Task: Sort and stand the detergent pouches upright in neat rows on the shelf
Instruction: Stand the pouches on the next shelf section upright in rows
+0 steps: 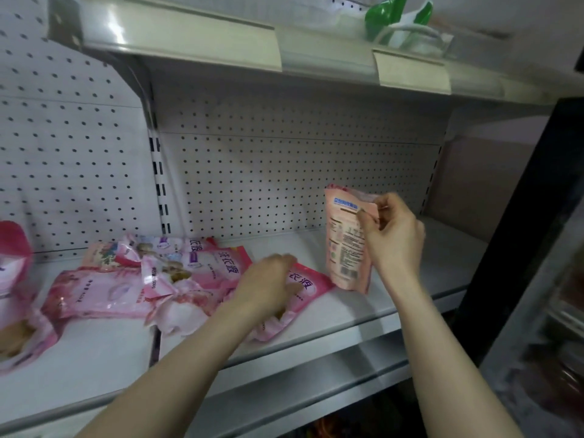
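Status, upright pouch [344, 248]: at right of shelf [420, 273], base at or just above it, long axis vertical, top edge pinched by right hand [392, 235]. Next item, flat pouch [308, 284]: long axis near-left to far-right, under left hand [268, 287], grasp blurred, cannot tell. Remainder, heap [132, 279]: further left, nearer left hand.

Pink and white detergent pouches [196, 263] are lying on a pale grey shelf [347, 311], a peach-pink pouch [343, 248] is showing a blue label, and a white pegboard [284, 184] is displaying rows of dark holes.
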Tool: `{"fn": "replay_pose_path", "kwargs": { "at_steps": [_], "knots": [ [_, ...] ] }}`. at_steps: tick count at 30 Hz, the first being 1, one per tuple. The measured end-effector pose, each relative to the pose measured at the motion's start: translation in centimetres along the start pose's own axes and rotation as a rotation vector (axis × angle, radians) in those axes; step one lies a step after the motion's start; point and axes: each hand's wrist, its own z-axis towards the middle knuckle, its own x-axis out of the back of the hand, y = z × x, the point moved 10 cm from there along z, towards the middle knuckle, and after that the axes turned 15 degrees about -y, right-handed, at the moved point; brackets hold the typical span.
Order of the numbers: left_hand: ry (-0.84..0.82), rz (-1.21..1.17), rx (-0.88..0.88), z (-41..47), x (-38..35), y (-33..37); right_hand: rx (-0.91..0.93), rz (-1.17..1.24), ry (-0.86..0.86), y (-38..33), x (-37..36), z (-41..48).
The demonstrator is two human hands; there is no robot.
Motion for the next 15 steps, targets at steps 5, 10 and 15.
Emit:
{"fn": "replay_pose_path", "kwargs": {
  "at_steps": [5, 10, 15],
  "knots": [
    [-0.134, 0.465, 0.117, 1.4, -4.7, 2.1, 0.004, -0.184, 0.026, 0.8, 0.3, -1.3],
    [-0.020, 0.541, 0.112, 1.6, -3.4, 1.7, -0.037, -0.156, -0.038, 2.7, -0.1, -2.2],
    [0.285, -0.070, 0.132, -1.4, 3.4, -3.1, 0.032, -0.148, -0.055, 1.3, -1.7, -1.9]
  ]
}}
